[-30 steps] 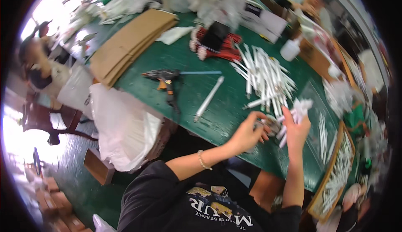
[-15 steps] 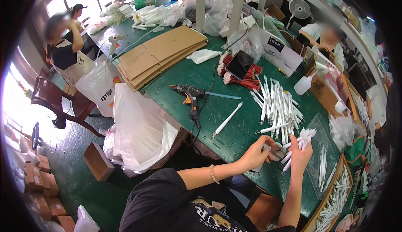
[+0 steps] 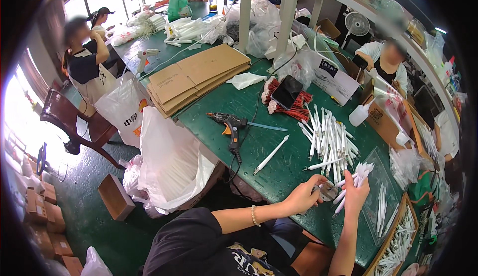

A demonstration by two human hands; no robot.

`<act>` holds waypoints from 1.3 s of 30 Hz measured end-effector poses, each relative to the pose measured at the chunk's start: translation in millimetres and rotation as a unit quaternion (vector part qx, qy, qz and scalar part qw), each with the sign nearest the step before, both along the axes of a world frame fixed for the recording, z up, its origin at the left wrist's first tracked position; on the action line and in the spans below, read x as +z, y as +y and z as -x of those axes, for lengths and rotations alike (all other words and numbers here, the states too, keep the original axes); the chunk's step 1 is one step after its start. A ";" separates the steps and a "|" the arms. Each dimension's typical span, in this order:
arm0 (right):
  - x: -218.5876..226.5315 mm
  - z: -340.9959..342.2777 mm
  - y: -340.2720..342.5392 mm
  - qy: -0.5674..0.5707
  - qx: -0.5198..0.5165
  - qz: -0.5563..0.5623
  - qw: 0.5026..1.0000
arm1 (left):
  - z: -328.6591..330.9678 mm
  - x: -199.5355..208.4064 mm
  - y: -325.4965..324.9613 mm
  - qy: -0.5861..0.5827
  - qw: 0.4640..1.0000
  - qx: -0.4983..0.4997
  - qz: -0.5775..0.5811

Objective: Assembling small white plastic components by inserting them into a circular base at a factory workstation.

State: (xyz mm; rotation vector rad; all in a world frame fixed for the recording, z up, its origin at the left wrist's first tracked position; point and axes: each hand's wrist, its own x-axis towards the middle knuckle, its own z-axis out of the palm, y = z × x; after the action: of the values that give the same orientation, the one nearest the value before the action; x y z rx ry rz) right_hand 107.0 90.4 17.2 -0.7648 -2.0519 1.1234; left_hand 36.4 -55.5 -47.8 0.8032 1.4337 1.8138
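My right hand (image 3: 355, 192) is closed around a bundle of white pen-like sticks (image 3: 362, 172), their pointed tips fanning out above the fist and their other ends jutting toward my left hand. My left hand (image 3: 304, 194) has its fingers curled on a small see-through, greyish round piece (image 3: 327, 191), like a roll of clear tape, right beside the bundle's lower ends. Just beyond both hands lies a loose pile of similar white sticks (image 3: 331, 139). One single stick (image 3: 271, 154) rests apart on the green table (image 3: 214, 141).
A black glue gun (image 3: 232, 129) with a blue glue stick lies left of the pile. Behind are a phone (image 3: 287, 91) on red-stemmed pieces and flat cardboard (image 3: 199, 79). At right stand a white bottle (image 3: 359, 115) and a stick-filled box (image 3: 398, 243). Co-workers sit around.
The whole view has shifted slightly. My left hand has drawn a little down and left with the see-through round piece. My right hand keeps its hold on the bundle.
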 end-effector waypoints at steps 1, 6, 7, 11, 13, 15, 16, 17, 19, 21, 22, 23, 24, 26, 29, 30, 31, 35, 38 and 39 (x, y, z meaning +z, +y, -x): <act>-0.5 -0.4 0.7 0.000 -0.001 0.000 1.000 | 0.0 0.5 -0.2 0.000 1.000 -0.001 0.000; -0.2 0.0 -2.4 0.005 -0.013 -0.007 1.000 | 0.6 0.8 -0.7 -0.001 1.000 0.009 0.006; -0.2 -0.6 -2.4 0.004 -0.013 -0.007 1.000 | 0.1 0.3 -1.0 -0.002 1.000 0.009 0.007; -0.4 -1.3 -2.9 -0.004 -0.014 -0.016 1.000 | -1.8 -1.6 -0.3 -0.005 1.000 0.022 0.002; 0.1 -0.8 -3.4 -0.004 -0.015 -0.017 1.000 | -1.3 -0.6 -0.2 -0.005 1.000 0.024 0.003; -0.6 -1.6 -2.1 0.007 -0.011 -0.023 1.000 | -0.5 1.3 -1.2 0.005 1.000 0.025 0.002; -1.4 -1.7 -1.4 0.015 -0.011 -0.011 1.000 | -0.5 1.8 -1.5 0.002 1.000 0.025 0.005; -2.3 -2.2 0.0 0.012 -0.012 -0.010 1.000 | -0.7 2.4 -0.5 0.011 1.000 0.027 0.004; -3.9 -2.7 1.9 0.009 -0.011 -0.009 1.000 | -0.7 1.3 0.1 0.017 0.999 0.029 0.005; -1.2 -3.0 1.7 0.007 -0.015 -0.005 1.000 | -0.6 0.3 1.4 0.030 0.999 0.034 -0.002; 0.0 -2.8 1.9 0.007 -0.017 -0.002 1.000 | -0.2 1.2 2.2 0.029 0.999 0.032 -0.002; -1.3 -2.3 2.3 0.005 -0.016 -0.001 1.000 | 0.0 1.7 1.6 0.027 0.999 0.032 0.002; -2.6 -1.9 3.5 -0.001 -0.019 0.006 1.000 | 0.4 1.6 1.0 0.026 0.999 0.032 0.005; -3.9 0.1 2.9 -0.008 -0.020 0.013 1.000 | 1.2 -0.2 0.5 0.028 0.999 0.037 0.006; -1.6 0.0 -0.2 0.003 -0.009 -0.009 1.000 | 1.2 -1.6 0.4 0.027 0.999 0.038 0.007; -0.5 -1.8 -0.6 -0.006 -0.012 -0.018 1.000 | 0.8 -1.2 0.9 0.024 0.999 0.034 0.009; 0.7 -3.7 -1.4 -0.014 -0.015 -0.028 0.999 | -0.1 0.1 0.7 0.023 0.999 0.032 0.008; -0.6 -3.5 -5.6 0.001 -0.020 -0.007 1.000 | -1.5 -2.3 0.0 0.012 0.999 0.037 0.007; -3.4 -5.9 -1.7 0.016 -0.021 -0.007 1.000 | -3.9 -5.5 1.5 0.004 0.999 0.038 -0.008; -2.1 -5.8 -2.3 0.015 -0.027 -0.006 1.000 | -1.8 -5.1 3.3 0.013 0.999 0.044 -0.020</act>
State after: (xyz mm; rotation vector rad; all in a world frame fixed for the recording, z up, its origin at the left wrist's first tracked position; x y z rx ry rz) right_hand 112.8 88.1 15.1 -0.7871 -1.9992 1.0862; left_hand 38.2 -52.2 -52.9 0.7965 1.4746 1.9109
